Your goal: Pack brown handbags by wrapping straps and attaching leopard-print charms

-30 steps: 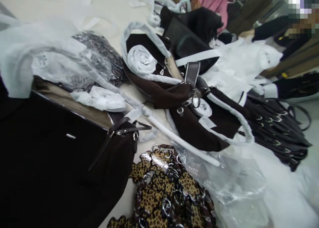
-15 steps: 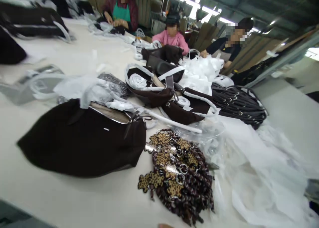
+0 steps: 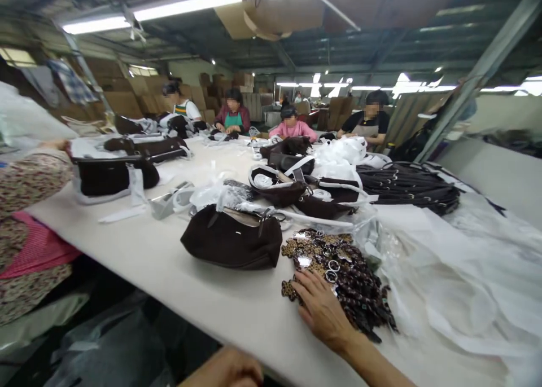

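Long white tabletop (image 3: 169, 263) running through a workshop, four seated people working at far end. Right hand (image 3: 324, 311) lying flat, fingers spread open, resting on near edge of one pile of leopard-print key charms (image 3: 339, 274), gripping nothing. Left hand (image 3: 228, 370) sitting at bottom edge, loosely curled; grip state not clear. One dark brown bag (image 3: 232, 243) lying just left of charms. Two more brown bags (image 3: 305, 192) lying behind, handles wrapped in white. Black strap heap (image 3: 406, 187) and white wrapping sheets (image 3: 466, 263) crowding right side. Another person's patterned sleeve (image 3: 29, 178) reaching in at left.
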`<control>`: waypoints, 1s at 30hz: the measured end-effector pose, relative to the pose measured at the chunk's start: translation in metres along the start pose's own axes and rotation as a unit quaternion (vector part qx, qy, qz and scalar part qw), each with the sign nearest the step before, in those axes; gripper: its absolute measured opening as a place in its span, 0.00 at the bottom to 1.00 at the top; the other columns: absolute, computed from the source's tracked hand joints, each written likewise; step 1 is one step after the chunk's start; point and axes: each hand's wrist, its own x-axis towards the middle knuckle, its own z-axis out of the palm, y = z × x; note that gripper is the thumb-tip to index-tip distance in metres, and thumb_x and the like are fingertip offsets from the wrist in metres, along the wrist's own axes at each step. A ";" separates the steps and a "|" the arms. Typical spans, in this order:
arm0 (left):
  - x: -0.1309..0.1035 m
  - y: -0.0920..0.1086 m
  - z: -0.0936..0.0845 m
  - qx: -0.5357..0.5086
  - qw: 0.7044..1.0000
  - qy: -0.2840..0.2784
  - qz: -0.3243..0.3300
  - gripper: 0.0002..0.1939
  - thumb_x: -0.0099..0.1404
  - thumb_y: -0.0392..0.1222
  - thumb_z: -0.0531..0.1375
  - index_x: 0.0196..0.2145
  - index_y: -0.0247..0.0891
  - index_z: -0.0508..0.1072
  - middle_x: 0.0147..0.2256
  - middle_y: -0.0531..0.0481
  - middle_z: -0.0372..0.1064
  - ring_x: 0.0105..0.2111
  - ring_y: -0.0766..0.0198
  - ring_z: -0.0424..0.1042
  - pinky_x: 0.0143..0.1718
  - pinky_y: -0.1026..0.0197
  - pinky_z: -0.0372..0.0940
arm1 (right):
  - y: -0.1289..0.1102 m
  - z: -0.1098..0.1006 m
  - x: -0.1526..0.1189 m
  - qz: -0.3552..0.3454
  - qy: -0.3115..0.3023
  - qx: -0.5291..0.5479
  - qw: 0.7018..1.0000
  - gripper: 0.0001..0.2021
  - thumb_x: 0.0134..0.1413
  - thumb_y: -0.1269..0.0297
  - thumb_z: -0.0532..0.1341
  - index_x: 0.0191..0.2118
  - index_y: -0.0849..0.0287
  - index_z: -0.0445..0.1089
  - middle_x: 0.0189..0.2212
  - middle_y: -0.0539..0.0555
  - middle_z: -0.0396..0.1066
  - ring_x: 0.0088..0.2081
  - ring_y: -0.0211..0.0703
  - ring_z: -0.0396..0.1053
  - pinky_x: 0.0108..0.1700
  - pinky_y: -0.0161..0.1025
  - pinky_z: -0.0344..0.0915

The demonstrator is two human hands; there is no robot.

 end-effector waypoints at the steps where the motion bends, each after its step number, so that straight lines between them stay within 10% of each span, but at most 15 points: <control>1: 0.006 0.001 -0.010 0.035 0.998 0.057 0.013 0.15 0.70 0.44 0.56 0.52 0.40 0.71 0.52 0.44 0.69 0.49 0.54 0.70 0.53 0.48 0.65 | 0.001 0.005 0.006 0.005 -0.004 -0.010 1.000 0.23 0.54 0.64 0.66 0.56 0.56 0.67 0.58 0.57 0.67 0.60 0.55 0.60 0.65 0.56 0.52; 5: 0.048 0.008 -0.054 0.319 0.890 0.314 0.083 0.26 0.66 0.37 0.58 0.61 0.40 0.62 0.59 0.39 0.63 0.59 0.51 0.61 0.61 0.46 0.55 | 0.004 0.010 0.016 -0.006 -0.038 -0.032 0.999 0.14 0.52 0.64 0.68 0.45 0.56 0.73 0.43 0.56 0.74 0.49 0.52 0.67 0.58 0.51 0.58; 9: 0.097 0.011 -0.080 0.480 0.829 0.287 0.023 0.15 0.66 0.38 0.59 0.50 0.35 0.71 0.46 0.39 0.74 0.47 0.50 0.72 0.48 0.52 0.66 | 0.005 0.003 0.013 -0.005 -0.044 -0.030 0.999 0.05 0.57 0.70 0.62 0.39 0.57 0.74 0.35 0.57 0.73 0.42 0.49 0.66 0.49 0.47 0.60; 14: 0.105 0.019 -0.062 0.501 0.830 0.240 0.051 0.08 0.69 0.38 0.54 0.39 0.36 0.73 0.35 0.43 0.73 0.36 0.54 0.73 0.35 0.58 0.65 | 0.018 0.009 0.007 0.034 -0.024 0.019 0.999 0.06 0.59 0.72 0.60 0.37 0.57 0.75 0.33 0.56 0.73 0.42 0.48 0.65 0.50 0.46 0.59; 21: 0.053 0.033 0.012 0.536 0.825 0.131 0.119 0.12 0.69 0.31 0.52 0.41 0.39 0.73 0.37 0.46 0.72 0.38 0.54 0.72 0.39 0.55 0.66 | 0.038 0.003 0.002 0.117 0.070 0.199 0.970 0.08 0.57 0.72 0.61 0.38 0.56 0.77 0.37 0.55 0.77 0.42 0.43 0.71 0.52 0.42 0.63; 30: 0.030 0.065 0.022 0.383 0.917 0.059 0.096 0.17 0.68 0.55 0.57 0.36 0.38 0.74 0.36 0.46 0.74 0.37 0.55 0.74 0.40 0.56 0.68 | 0.066 -0.073 0.042 0.320 0.238 0.503 0.766 0.19 0.54 0.45 0.62 0.37 0.58 0.71 0.31 0.53 0.77 0.31 0.45 0.75 0.35 0.43 0.75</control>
